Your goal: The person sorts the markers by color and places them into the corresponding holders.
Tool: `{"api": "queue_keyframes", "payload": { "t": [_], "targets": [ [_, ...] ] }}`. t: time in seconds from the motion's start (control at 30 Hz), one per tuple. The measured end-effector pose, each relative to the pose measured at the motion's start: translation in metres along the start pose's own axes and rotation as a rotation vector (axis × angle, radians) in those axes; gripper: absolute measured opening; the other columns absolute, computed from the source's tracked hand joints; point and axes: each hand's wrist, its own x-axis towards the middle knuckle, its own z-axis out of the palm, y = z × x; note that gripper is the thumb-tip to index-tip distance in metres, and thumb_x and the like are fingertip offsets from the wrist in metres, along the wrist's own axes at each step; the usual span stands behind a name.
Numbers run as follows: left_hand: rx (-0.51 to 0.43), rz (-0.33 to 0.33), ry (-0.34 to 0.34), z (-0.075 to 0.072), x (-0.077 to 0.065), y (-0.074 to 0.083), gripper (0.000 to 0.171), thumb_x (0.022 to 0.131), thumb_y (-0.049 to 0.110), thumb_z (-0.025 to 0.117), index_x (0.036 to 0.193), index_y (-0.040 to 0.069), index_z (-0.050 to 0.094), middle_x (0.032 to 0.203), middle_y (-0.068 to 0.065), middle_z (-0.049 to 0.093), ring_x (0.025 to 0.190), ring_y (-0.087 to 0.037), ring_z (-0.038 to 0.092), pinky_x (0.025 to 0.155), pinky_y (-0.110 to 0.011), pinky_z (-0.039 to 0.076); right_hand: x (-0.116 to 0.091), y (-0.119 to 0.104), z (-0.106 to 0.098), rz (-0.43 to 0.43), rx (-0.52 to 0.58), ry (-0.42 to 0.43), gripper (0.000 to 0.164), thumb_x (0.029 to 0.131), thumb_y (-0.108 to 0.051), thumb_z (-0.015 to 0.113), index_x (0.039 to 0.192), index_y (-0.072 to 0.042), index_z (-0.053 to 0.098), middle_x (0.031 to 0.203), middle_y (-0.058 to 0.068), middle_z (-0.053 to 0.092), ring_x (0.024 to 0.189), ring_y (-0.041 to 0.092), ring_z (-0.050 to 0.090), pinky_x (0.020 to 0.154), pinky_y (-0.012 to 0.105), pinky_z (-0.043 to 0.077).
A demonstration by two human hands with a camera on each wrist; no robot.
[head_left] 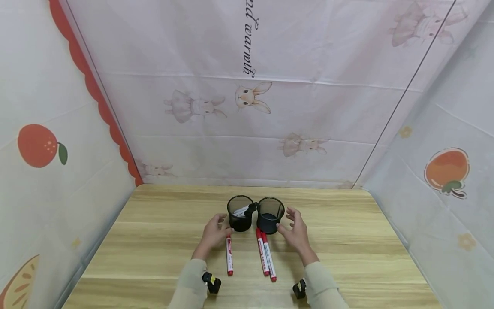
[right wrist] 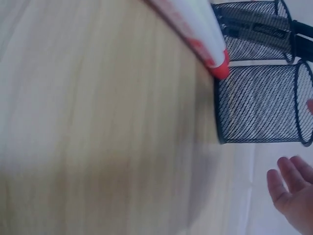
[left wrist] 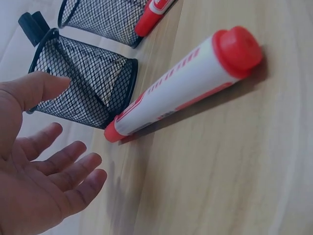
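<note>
Two black mesh pen cups stand upright side by side. In the left cup [head_left: 240, 225] lean white markers with black caps [head_left: 242, 211]; no marker shows inside the right cup [head_left: 271, 224]. Beside the left cup is my left hand [head_left: 214, 233], fingers spread and relaxed, holding nothing; in the left wrist view its thumb [left wrist: 46, 88] overlaps the mesh. My right hand [head_left: 296, 231] is at the right cup's outer side with fingers loosely bent; whether it touches the rim cannot be told. One red marker [head_left: 229, 256] lies before the left cup, two red markers [head_left: 263, 255] before the right.
A wood-grain table [head_left: 162, 240] carries everything. Behind it rises a printed cloth wall [head_left: 216, 163], with patterned side walls at left and right. Small black devices [head_left: 211, 282] sit at both wrists.
</note>
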Motion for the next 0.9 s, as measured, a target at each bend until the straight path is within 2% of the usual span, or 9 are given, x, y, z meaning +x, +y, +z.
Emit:
{"api": "queue_keyframes", "payload": {
  "t": [0.13, 0.37, 0.6, 0.73, 0.9],
  "targets": [
    [0.021, -0.003, 0.022, 0.003, -0.002, -0.001, 0.051, 0.077, 0.007, 0.071, 0.123, -0.004, 0.052, 0.122, -0.027, 0.051, 0.108, -0.043, 0.050, 0.090, -0.051, 0.041, 0.004, 0.007, 0.000, -0.010, 0.033, -0.017, 0.065, 0.073, -0.001, 0.074, 0.129, 0.005, 0.041, 0.124, 0.021, 0.052, 0.110, 0.036, 0.051, 0.087, 0.052, 0.042],
    [0.012, -0.073, 0.058, 0.009, -0.009, -0.001, 0.044, 0.078, 0.008, 0.071, 0.118, -0.003, 0.056, 0.119, -0.024, 0.054, 0.106, -0.040, 0.053, 0.088, -0.047, 0.043, 0.008, 0.015, -0.002, 0.074, 0.112, -0.067, 0.078, 0.073, -0.005, 0.077, 0.136, 0.002, 0.031, 0.128, 0.020, 0.047, 0.116, 0.036, 0.045, 0.090, 0.052, 0.039],
    [-0.041, -0.065, 0.130, 0.015, -0.014, 0.000, 0.039, 0.077, 0.006, 0.070, 0.112, -0.005, 0.059, 0.110, -0.022, 0.058, 0.099, -0.037, 0.058, 0.082, -0.043, 0.047, 0.013, -0.011, -0.010, 0.129, 0.235, -0.165, 0.079, 0.074, 0.003, 0.072, 0.138, 0.007, 0.026, 0.133, 0.029, 0.039, 0.122, 0.042, 0.037, 0.096, 0.057, 0.030],
    [-0.010, -0.100, 0.155, 0.017, -0.017, 0.001, 0.036, 0.078, 0.009, 0.069, 0.110, -0.003, 0.060, 0.110, -0.021, 0.059, 0.098, -0.034, 0.059, 0.082, -0.044, 0.046, 0.016, -0.019, -0.010, 0.127, 0.215, -0.207, 0.080, 0.074, 0.007, 0.069, 0.140, 0.006, 0.024, 0.135, 0.030, 0.037, 0.124, 0.042, 0.035, 0.098, 0.056, 0.029],
    [0.020, -0.118, 0.177, 0.020, -0.018, 0.000, 0.033, 0.079, 0.009, 0.069, 0.109, -0.002, 0.061, 0.108, -0.020, 0.060, 0.098, -0.033, 0.058, 0.083, -0.045, 0.044, 0.018, -0.020, -0.008, 0.141, 0.229, -0.235, 0.081, 0.073, 0.009, 0.065, 0.142, 0.004, 0.021, 0.139, 0.029, 0.034, 0.128, 0.041, 0.032, 0.100, 0.055, 0.027]
  ]
}}
